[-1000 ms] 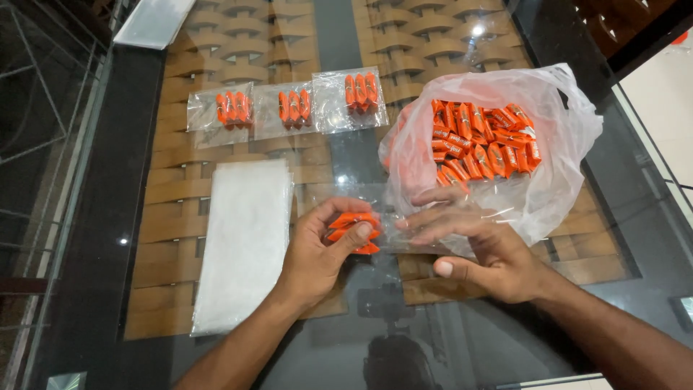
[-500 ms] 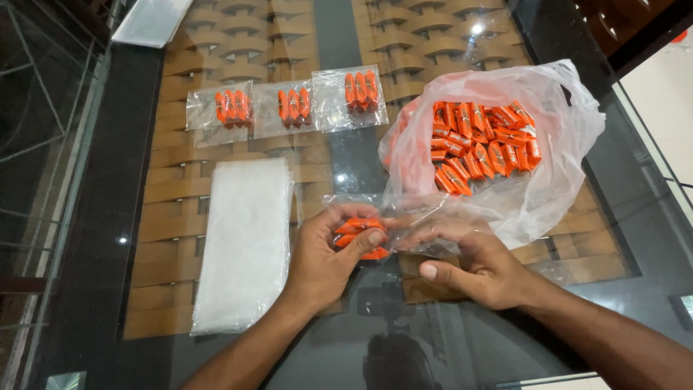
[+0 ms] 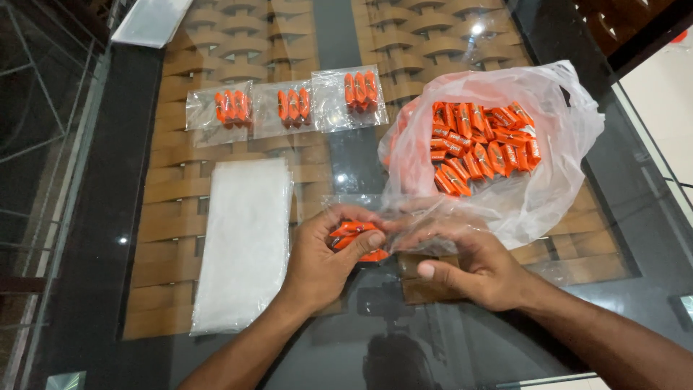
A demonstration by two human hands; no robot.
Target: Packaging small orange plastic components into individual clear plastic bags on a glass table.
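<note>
Orange candies [image 3: 355, 240] sit inside a small clear pouch [image 3: 390, 220], just below the big candy bag [image 3: 505, 144]. The left hand [image 3: 325, 260] grasps them as before; the right hand [image 3: 476, 263] pinches the pouch's film, its thumb now drawn in closer than a second ago.

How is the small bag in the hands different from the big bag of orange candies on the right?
The small clear bag holds only a few orange pieces; the big plastic bag holds a heap of them. The small clear bag is gripped between the left hand and the right hand; the big plastic bag rests on the glass table, mouth open and crumpled. The small one is far smaller. Both are see-through plastic holding orange wrapped pieces.
</note>
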